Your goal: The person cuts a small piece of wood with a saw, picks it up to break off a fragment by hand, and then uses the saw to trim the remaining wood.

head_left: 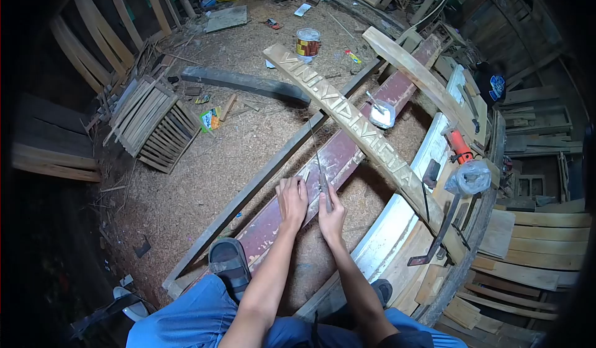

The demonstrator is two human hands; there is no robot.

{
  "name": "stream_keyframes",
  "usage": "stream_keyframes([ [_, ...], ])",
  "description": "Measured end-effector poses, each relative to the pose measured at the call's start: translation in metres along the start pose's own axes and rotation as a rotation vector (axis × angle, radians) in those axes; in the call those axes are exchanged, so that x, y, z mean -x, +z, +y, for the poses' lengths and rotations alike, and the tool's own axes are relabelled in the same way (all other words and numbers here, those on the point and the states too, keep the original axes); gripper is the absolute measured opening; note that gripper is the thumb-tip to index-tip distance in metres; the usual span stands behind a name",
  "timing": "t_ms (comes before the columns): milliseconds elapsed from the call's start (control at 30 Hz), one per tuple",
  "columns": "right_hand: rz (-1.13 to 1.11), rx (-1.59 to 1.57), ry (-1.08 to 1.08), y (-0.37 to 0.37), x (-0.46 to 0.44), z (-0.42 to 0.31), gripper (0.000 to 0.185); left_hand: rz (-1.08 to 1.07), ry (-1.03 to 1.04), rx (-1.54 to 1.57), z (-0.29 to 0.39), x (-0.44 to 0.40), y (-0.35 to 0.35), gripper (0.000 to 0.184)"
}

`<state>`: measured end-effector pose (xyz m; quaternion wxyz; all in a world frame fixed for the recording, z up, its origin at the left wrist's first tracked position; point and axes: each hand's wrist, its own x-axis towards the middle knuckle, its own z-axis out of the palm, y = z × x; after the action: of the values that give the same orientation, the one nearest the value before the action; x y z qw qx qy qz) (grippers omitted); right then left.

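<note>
My right hand is closed round the handle of a thin, long-bladed tool, which points away from me over the red plank. Just left of it, my left hand rests on the same plank with its fingers bent together; a small pale strip shows at the fingertips, but what they hold is hard to make out. Beyond both hands a carved board with raised letters lies across the red plank. A white tray with a brush-like tool sits on the red plank behind that board.
A paint can stands on the floor ahead. A slatted wooden crate is at left, near a dark beam. At right are an orange power tool, a plastic bag and a white board. My sandalled foot is beside the plank.
</note>
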<state>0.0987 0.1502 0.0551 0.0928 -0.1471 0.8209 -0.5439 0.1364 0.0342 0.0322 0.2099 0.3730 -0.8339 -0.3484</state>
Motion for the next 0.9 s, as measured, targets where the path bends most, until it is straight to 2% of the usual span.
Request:
stream_keyframes([
  [33,-0.005,-0.004,-0.001,0.001,0.000,0.001,0.045,0.004,-0.002,-0.004,0.001,-0.003,-0.002,0.020],
  [100,-0.002,0.004,-0.011,-0.001,-0.004,-0.001,0.045,-0.082,-0.150,0.095,0.004,-0.010,-0.005,0.020],
  [133,-0.004,0.000,-0.017,-0.003,-0.005,-0.003,0.044,-0.031,-0.040,0.051,0.004,-0.014,-0.006,0.020],
  [300,-0.003,0.005,0.022,-0.020,-0.005,-0.005,0.044,-0.098,0.126,-0.128,-0.002,-0.032,-0.004,0.017],
  [400,-0.057,0.132,-0.071,-0.032,0.001,0.001,0.044,-0.055,0.299,-0.192,-0.004,-0.035,0.003,0.011],
  [533,-0.124,0.081,-0.043,-0.041,0.009,0.004,0.043,-0.061,0.271,-0.217,-0.003,-0.032,0.006,0.010],
  [600,-0.107,0.062,-0.050,-0.040,0.010,0.007,0.044,-0.051,0.322,-0.178,-0.005,-0.032,0.004,0.010],
  [733,-0.128,0.068,-0.055,-0.045,0.008,0.014,0.043,-0.104,0.297,-0.071,-0.007,-0.027,-0.002,0.012],
  [800,-0.115,0.054,-0.208,-0.048,0.001,0.020,0.042,-0.078,0.281,-0.040,-0.010,-0.026,0.001,0.012],
  [900,-0.206,0.117,-0.118,-0.058,-0.002,0.023,0.041,0.033,0.251,-0.034,-0.007,-0.017,0.010,0.013],
])
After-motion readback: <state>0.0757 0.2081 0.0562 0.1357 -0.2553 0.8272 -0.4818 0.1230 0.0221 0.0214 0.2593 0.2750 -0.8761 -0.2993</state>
